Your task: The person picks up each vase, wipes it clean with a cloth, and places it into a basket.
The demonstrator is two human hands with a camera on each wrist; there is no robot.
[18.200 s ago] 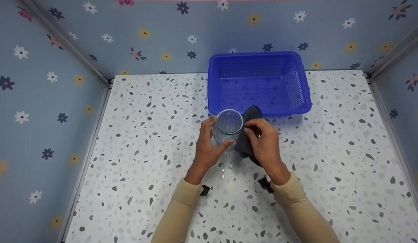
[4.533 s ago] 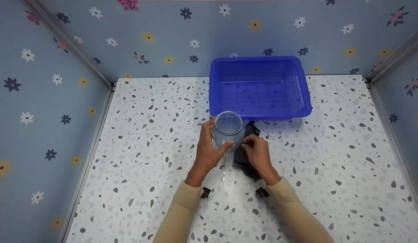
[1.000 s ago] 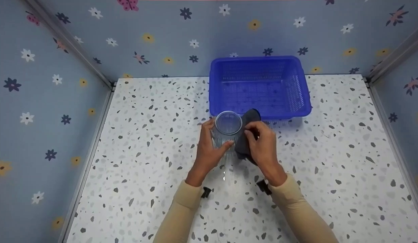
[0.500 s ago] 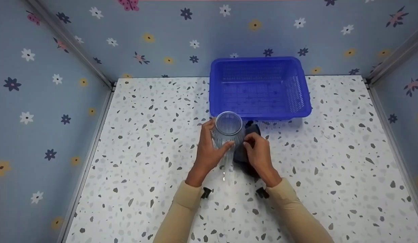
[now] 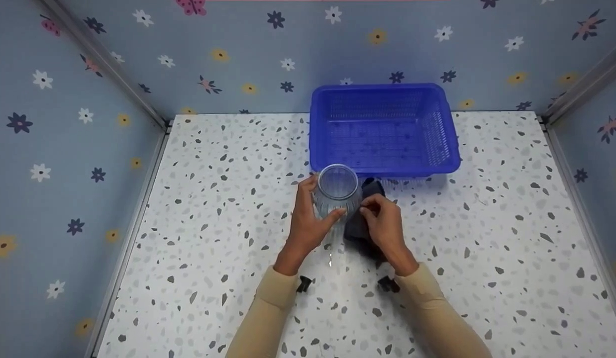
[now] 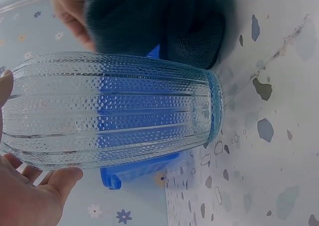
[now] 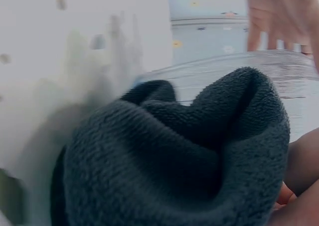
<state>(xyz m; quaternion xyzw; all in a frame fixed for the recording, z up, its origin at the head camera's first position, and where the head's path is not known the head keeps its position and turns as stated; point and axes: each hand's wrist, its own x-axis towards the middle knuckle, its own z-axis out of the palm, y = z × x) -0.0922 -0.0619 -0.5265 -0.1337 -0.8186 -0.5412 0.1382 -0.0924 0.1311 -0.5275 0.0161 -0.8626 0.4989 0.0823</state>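
Ribbed clear glass vase [image 5: 337, 193] upright on speckled tabletop [image 5: 213, 199], my left hand [image 5: 308, 223] wrapped round it. My right hand [image 5: 385, 226] pinches dark grey fleece cloth [image 5: 360, 223] against vase side. Wiping underway; blue plastic basket [image 5: 437, 164] holds nothing.

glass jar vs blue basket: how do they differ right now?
The glass jar is clear and ribbed; the blue basket is opaque with mesh walls. The jar is round and tall, the basket rectangular, low and wider. The left hand grips the jar while the right hand presses a dark cloth against its side; nothing touches the basket. Both stand open side up on the speckled table.
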